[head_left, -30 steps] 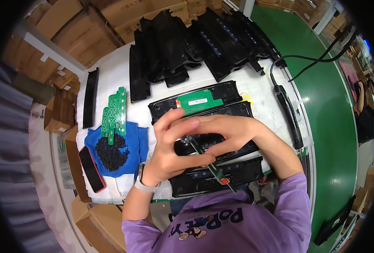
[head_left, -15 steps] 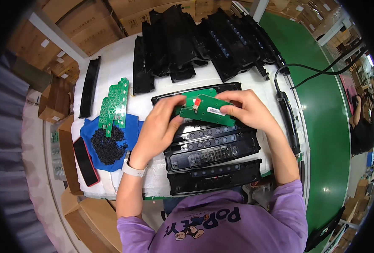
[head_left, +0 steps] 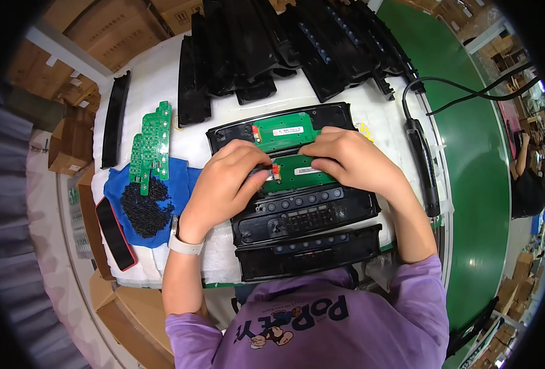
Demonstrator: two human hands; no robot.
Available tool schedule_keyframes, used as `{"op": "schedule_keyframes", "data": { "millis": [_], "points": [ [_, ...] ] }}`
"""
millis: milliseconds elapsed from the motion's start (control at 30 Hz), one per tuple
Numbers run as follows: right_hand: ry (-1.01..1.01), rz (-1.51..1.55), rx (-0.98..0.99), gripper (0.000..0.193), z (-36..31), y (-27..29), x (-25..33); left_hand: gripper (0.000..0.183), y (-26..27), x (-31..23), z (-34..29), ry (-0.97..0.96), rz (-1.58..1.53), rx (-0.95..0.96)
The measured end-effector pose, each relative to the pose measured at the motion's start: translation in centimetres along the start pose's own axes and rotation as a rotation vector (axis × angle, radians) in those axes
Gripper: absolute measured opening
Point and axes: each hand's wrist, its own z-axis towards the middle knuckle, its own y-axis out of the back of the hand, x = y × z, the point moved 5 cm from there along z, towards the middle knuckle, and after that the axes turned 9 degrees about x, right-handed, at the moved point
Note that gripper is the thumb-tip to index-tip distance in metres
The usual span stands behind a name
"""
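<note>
A green circuit board with a red connector and a white label lies in the second black plastic panel from the far end of the row. My left hand pinches the board's left end by the connector, its fingertips partly hiding that spot. At the right end, my right hand has thumb and fingers closed on the board's edge. Just beyond, another green board sits in the farthest black panel. Nearer to me lie black panels with rows of round dark buttons.
Black housings are piled at the back. On the left are stacked green boards, small black screws on a blue cloth, and a phone. A corded black electric screwdriver lies at the right.
Both hands have lowered the held board from above the row into the second panel, laying it flat. The board in the farthest panel is now uncovered. The view has shifted slightly.
</note>
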Motion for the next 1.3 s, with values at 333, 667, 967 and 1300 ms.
{"op": "schedule_keyframes", "data": {
  "millis": [333,667,967,1300],
  "points": [
    [-0.022,-0.121,-0.003,0.033,-0.1,0.6,0.5,0.023,-0.9,-0.4,0.4,0.002,0.124,0.036],
    [-0.129,-0.186,-0.024,0.041,0.0,0.6,1.0,0.03,-0.4,-2.4,0.2,-0.048,0.351,0.113],
    [-0.256,0.062,-0.319,0.04,-1.4,4.8,1.5,0.037,7.1,5.9,-5.9,0.781,0.911,-0.373],
    [-0.201,0.001,-0.477,0.026,-2.3,6.0,-0.1,0.013,8.2,4.8,-5.7,0.685,0.984,-0.64]
  ]
}}
